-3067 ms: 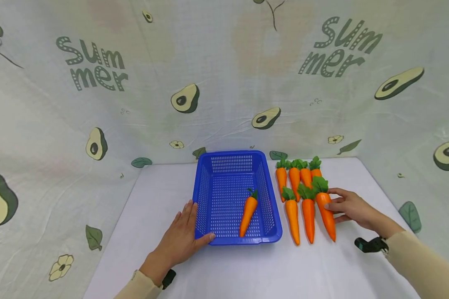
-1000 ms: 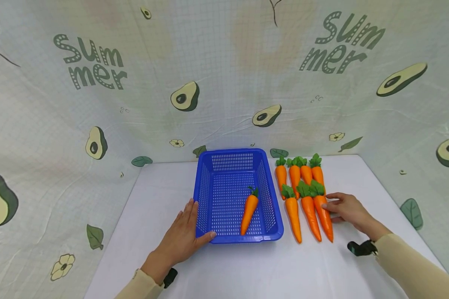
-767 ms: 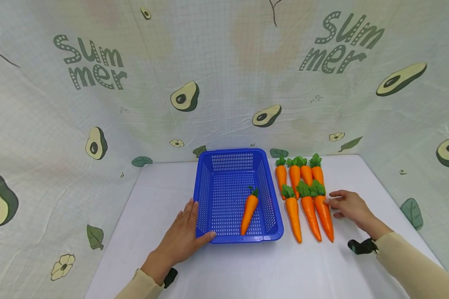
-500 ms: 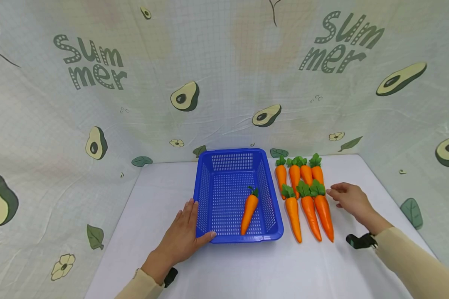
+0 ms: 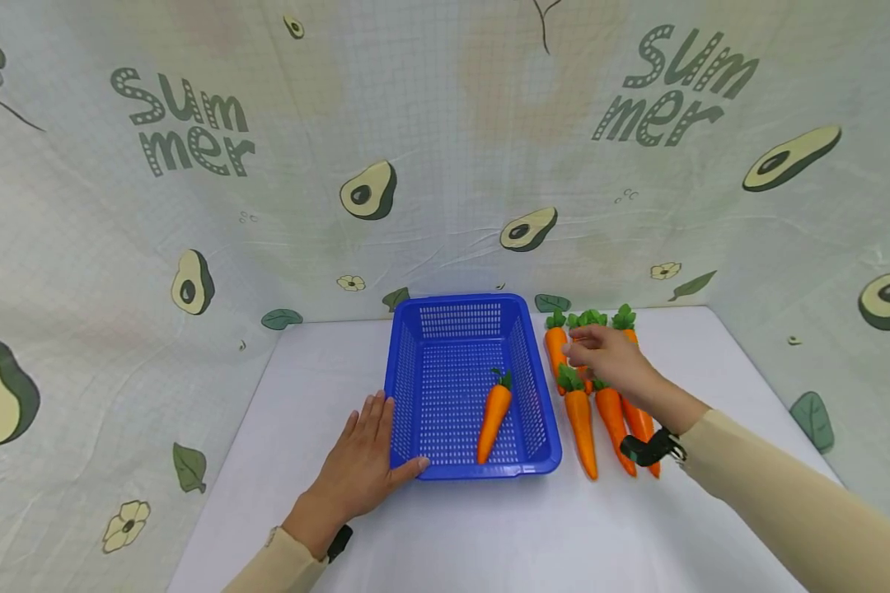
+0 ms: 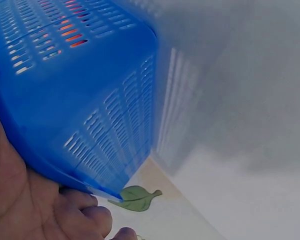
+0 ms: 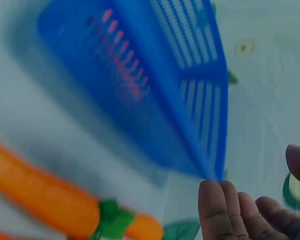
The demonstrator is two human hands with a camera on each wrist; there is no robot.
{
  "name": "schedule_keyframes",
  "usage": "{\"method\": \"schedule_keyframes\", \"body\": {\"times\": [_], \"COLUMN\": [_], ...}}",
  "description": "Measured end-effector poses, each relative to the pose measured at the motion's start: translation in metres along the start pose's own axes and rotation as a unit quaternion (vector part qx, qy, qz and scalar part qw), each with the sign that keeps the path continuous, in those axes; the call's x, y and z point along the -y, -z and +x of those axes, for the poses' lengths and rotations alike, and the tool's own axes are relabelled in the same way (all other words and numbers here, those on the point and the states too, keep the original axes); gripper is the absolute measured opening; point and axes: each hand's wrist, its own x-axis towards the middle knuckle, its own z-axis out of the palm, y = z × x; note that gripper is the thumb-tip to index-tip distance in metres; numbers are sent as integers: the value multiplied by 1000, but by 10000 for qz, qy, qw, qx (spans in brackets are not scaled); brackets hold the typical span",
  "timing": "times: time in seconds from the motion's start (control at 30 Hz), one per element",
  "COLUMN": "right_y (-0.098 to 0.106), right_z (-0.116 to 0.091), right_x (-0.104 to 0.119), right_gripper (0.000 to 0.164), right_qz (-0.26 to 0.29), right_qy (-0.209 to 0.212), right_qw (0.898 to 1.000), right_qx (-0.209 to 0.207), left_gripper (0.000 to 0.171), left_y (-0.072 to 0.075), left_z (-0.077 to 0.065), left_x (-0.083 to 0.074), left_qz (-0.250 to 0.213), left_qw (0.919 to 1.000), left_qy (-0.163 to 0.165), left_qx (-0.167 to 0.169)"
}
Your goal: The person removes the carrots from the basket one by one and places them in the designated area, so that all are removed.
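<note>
My left hand [image 5: 359, 465] rests against the near left corner of a blue plastic basket [image 5: 475, 473], fingers straight along its side and thumb at the front rim. The left wrist view has that hand [image 6: 37, 210] under the basket's edge [image 6: 55, 115]. One carrot [image 5: 494, 422] lies inside the basket. Over the carrots on the right hovers my right hand [image 5: 611, 362], fingers loosely bent and nothing in them. It partly hides the back row, where a carrot [image 5: 555, 350] shows at the left. Three carrots form the front row, the rightmost carrot [image 5: 638, 418] partly under my wrist.
The basket and carrots stand on a white table [image 5: 475, 535]. Behind and at the sides hangs a pale cloth [image 5: 445, 165] printed with avocados and leaves. A dark wrist camera [image 5: 648, 447] sits under my right wrist, low over the front carrots.
My right hand has let go of the rightmost front carrot, lifted away and swung left over the back carrots. That carrot now lies beside its neighbour. My left hand stays at the basket.
</note>
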Motion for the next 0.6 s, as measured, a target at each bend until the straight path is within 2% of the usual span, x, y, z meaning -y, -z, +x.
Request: {"method": "schedule_keyframes", "body": {"times": [0.13,0.27,0.6], "right_y": [-26,-49,-91], "right_z": [3,7,12], "right_x": [23,36,45], "right_gripper": [64,65,65], "right_qz": [536,898,1061], "right_qy": [-53,-185,-865], "right_qw": [9975,9921,9837], "right_qx": [465,856,1168], "left_gripper": [114,114,114], "left_y": [0,2,0], "left_z": [0,-1,-2], "left_x": [0,0,1], "left_qz": [121,110,-42], "left_qw": [9999,9999,9999], "left_qy": [-31,-62,-65], "left_qx": [-1,-47,-103]}}
